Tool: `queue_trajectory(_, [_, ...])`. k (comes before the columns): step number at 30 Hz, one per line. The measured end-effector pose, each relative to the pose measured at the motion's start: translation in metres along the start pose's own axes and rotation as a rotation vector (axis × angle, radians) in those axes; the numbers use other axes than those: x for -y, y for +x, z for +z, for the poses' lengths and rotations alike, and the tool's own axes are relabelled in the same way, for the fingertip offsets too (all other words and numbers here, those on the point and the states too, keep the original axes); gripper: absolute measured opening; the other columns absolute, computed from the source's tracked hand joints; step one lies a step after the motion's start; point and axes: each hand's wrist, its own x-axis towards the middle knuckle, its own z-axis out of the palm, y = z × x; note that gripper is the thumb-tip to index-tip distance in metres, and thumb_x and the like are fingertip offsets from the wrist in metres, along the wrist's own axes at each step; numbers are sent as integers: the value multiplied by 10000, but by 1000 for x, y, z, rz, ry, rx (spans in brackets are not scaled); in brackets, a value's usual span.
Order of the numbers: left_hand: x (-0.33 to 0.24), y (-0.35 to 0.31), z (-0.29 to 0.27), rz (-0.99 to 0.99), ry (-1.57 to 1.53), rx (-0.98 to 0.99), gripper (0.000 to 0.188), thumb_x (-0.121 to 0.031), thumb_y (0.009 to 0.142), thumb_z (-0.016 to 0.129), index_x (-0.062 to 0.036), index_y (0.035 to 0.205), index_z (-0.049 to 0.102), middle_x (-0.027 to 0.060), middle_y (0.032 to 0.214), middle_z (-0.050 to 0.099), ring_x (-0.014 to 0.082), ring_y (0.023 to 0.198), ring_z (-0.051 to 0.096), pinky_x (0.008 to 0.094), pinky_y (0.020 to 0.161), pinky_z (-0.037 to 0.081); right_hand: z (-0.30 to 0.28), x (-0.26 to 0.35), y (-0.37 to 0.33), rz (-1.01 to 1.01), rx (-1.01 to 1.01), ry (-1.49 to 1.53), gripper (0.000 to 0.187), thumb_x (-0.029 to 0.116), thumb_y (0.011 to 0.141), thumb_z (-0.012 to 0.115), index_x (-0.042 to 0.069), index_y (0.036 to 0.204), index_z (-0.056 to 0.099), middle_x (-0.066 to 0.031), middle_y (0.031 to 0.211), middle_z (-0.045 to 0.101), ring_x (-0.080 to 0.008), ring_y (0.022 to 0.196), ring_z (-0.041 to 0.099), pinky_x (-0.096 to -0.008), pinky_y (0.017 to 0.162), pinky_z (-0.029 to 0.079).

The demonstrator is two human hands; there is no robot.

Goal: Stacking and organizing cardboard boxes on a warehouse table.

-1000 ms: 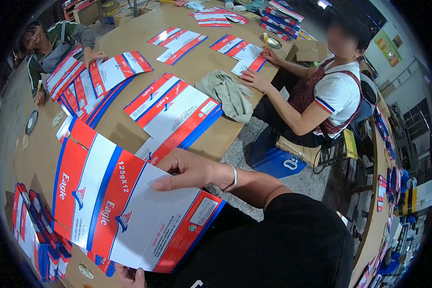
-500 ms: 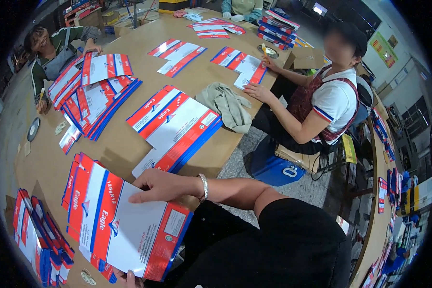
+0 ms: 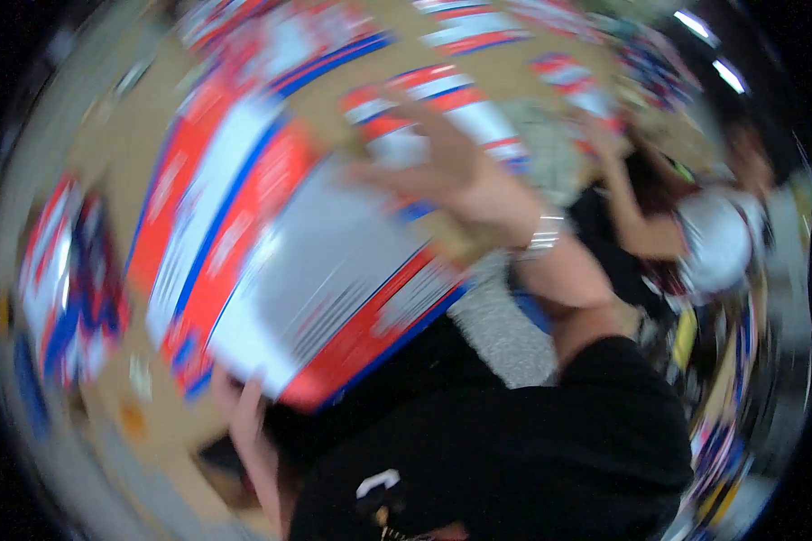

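A pile of flat printed cartons in red, white and blue lies tilted in front of me. My left hand grips its near lower edge, thumb on top. Above the far right corner of the pile, my right hand is raised with fingers apart and blurred; it holds nothing that I can see. A silvery bracelet is around my right wrist. Beyond that hand lies another group of cartons on the brown table.
More carton stacks stand at the left and far side of the table. A greenish cloth lies to the right. A co-worker in a white top sits at the right edge, an arm over the table.
My right hand has left the top carton, moving up and right, and its fingers have spread. My view has swung, blurring the scene; my left hand stays at the pile's near edge.
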Motion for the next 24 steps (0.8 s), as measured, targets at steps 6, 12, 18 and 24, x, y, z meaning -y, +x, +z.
queue_trajectory(6, [-17, 12, 23, 70, 32, 256, 332, -102, 774, 789, -36, 1045, 610, -10, 962, 591, 94, 873, 521, 274, 801, 436, 24, -76, -18, 237, 19, 61, 492, 174, 919, 624, 0, 1362, 496, -95, 1154, 636, -132, 1076, 565, -286, 956, 427])
queue_trajectory(12, [-26, 12, 9, 10, 301, 250, 248, -120, 724, 814, -84, 918, 662, -18, 874, 613, 98, 754, 498, 230, 686, 416, 19, -110, -23, 346, 102, 529, 337, 217, 953, 608, -8, 1203, 614, -54, 1027, 680, -92, 898, 626, -238, 808, 482])
queue_trajectory(18, [-43, 30, 17, -56, 371, 292, 224, -131, 734, 803, -68, 889, 655, 8, 881, 635, 107, 739, 545, 250, 657, 442, 24, -90, -18, 348, -78, 531, 302, 212, 949, 611, -6, 1155, 644, -53, 1011, 695, -84, 832, 645, -224, 749, 496])
queue_trajectory(24, [-54, 31, 29, 137, 529, 430, 222, -133, 732, 778, -37, 859, 623, 82, 843, 601, 235, 813, 609, 327, 733, 484, -12, -136, -42, 428, -223, 154, 223, 182, 877, 703, 33, 1041, 683, 5, 894, 682, -64, 745, 608, -241, 725, 506])
